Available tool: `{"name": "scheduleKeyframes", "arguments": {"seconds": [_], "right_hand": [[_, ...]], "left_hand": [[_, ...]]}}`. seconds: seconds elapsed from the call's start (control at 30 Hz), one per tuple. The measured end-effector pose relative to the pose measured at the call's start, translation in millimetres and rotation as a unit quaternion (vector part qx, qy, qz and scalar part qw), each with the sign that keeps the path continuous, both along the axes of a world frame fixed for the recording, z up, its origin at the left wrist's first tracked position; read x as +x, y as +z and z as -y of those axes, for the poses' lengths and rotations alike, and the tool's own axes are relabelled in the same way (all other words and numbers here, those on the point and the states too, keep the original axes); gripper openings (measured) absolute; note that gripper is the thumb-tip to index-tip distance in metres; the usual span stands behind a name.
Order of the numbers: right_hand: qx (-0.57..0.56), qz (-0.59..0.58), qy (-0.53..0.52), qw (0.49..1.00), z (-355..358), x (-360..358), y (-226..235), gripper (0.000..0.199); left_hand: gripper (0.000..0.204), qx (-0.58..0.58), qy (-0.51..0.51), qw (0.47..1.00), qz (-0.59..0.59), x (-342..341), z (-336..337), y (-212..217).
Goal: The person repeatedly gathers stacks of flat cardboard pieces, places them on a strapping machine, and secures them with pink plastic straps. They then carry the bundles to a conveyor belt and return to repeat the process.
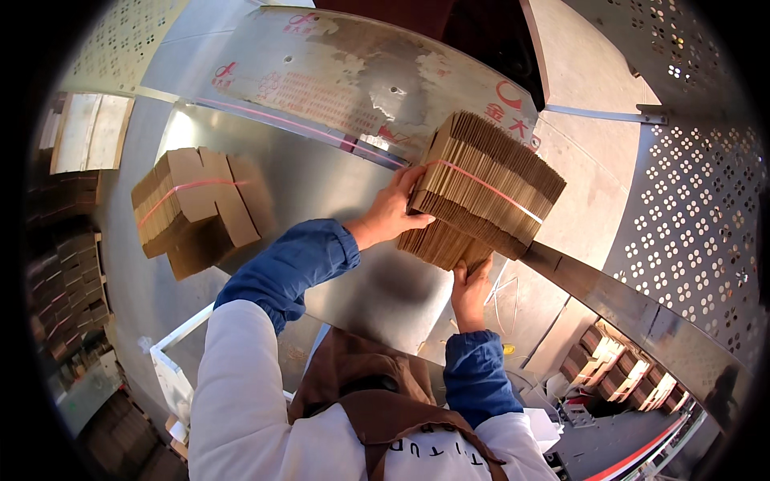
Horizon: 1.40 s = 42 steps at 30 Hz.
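One thick bundle of folded brown corrugated cardboard (481, 200), bound with a narrow pink strap (491, 188), at the right-hand end of the silver sheet-metal tabletop (345, 184); resting on the edge or lifted clear, hard to tell from this angle. At its left side, a grasping grip of the blue-cuffed left hand (389, 210), with fingers around the far corner near the strap and thumb along the near face. At its lower near edge, a second grasping grip, from the blue-cuffed right hand (472, 293), with fingers partly hidden. Best to bear most of the weight from below with the right, judging by the many loose-edged layers, likely to fan out under a squeeze at one end only. Press inward with the left, flat against the layers, rather than pulling on the strap, probably thin enough to slip or cut into the cardboard. Support the stepped lower section too, and avoid snagging the right-hand corner on the long metal rail (618, 293) just beside it. Better to leave undisturbed, well apart on the left of the tabletop: another pink-strapped brown cardboard bundle (192, 200), tilted in outline.
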State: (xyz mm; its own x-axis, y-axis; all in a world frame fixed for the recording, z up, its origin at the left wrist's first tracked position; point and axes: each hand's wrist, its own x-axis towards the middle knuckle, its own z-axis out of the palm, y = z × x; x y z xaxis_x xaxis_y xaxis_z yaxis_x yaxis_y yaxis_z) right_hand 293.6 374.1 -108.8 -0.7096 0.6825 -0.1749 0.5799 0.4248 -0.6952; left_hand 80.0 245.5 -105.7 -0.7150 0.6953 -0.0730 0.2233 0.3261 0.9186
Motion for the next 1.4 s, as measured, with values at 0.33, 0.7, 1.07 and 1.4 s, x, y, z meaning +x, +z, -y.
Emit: {"name": "scheduleKeyframes", "arguments": {"seconds": [0.33, 0.7, 1.07, 1.4], "right_hand": [[-0.011, 0.005, -0.007, 1.000, -1, -1, 3, 0.071], [-0.006, 0.018, -0.019, 1.000, 3, -5, 5, 0.071], [-0.013, 0.024, -0.028, 0.999, 1, -4, 3, 0.070], [-0.015, 0.012, -0.026, 0.999, -2, -2, -1, 0.068]], "left_hand": [[0.086, 0.001, -0.002, 1.000, -0.008, -1, -3, 4], [0.087, -0.007, -0.009, 0.999, -0.031, 0, -8, 7], [0.086, -0.005, -0.043, 0.999, -0.002, -13, -4, 0], [0.087, 0.022, -0.035, 0.999, 0.000, -11, -2, -9]]}}
